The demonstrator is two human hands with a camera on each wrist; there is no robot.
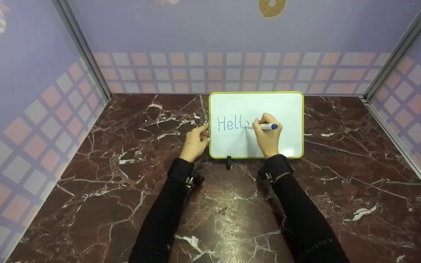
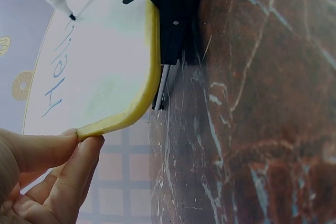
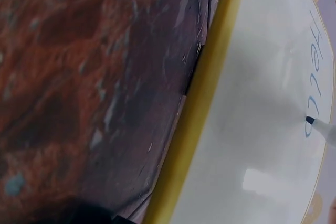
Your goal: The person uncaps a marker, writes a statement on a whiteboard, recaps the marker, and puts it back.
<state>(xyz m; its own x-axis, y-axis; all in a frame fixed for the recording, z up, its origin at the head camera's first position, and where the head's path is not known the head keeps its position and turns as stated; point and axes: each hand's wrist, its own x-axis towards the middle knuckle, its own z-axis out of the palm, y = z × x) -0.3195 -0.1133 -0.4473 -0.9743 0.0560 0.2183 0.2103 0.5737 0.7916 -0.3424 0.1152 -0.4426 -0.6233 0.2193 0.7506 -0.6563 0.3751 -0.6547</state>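
A whiteboard (image 1: pixel 228 146) with a yellow frame leans upright on a black stand (image 2: pixel 176 14) on the table. Blue handwriting (image 1: pixel 228 124) reading "Hello" runs across its left half, the "o" partly formed in the right wrist view. My right hand (image 1: pixel 269 137) grips a white marker (image 1: pixel 265 126) with a blue end, its dark tip (image 3: pixel 310 120) at the "o". At the board's left edge, my left hand (image 1: pixel 196 141) pinches the yellow frame (image 2: pixel 115 119) between thumb and fingers, as the left wrist view shows.
The table (image 1: pixel 122 204) has a dark red marbled top with white veins. Purple panels (image 1: pixel 232 33) with a pink and white checked band (image 1: pixel 177 73) enclose it at the back and both sides. Metal posts (image 1: pixel 82 47) stand at the corners.
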